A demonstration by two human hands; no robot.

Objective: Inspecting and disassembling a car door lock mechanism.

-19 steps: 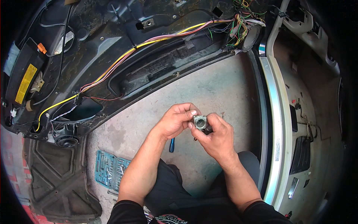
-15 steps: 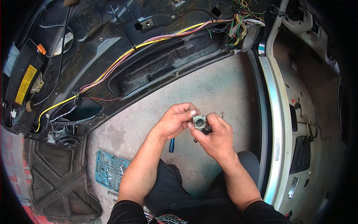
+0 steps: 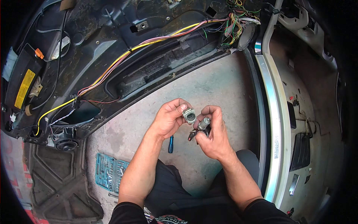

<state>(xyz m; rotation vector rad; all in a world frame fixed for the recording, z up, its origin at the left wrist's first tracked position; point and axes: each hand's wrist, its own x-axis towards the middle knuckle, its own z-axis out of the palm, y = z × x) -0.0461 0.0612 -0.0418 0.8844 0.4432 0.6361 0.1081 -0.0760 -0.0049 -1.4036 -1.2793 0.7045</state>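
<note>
My left hand (image 3: 166, 121) pinches a small metal lock housing (image 3: 190, 116) between thumb and fingers, its round bore facing up toward me. Just to its right, my right hand (image 3: 217, 137) is closed around a silvery cylindrical piece that looks like a lock cylinder (image 3: 204, 123). A dark piece with a reddish end, perhaps a key (image 3: 192, 135), sticks out below the cylinder near the right thumb. The two metal parts are apart, with a small gap between them. Below my left hand, a blue-handled tool (image 3: 170, 145) lies on the floor.
Ahead and to the left spans a stripped black car door (image 3: 149, 61) with a yellow-and-pink wiring bundle (image 3: 123, 56). The pale door sill (image 3: 278, 142) runs along my right. A teal socket set case (image 3: 105, 175) lies open beside a dark ribbed mat (image 3: 59, 179).
The housing and the cylinder, held close together before, are now separated. My right hand has turned and moved slightly lower right; my left has tilted the housing and shifted a little left.
</note>
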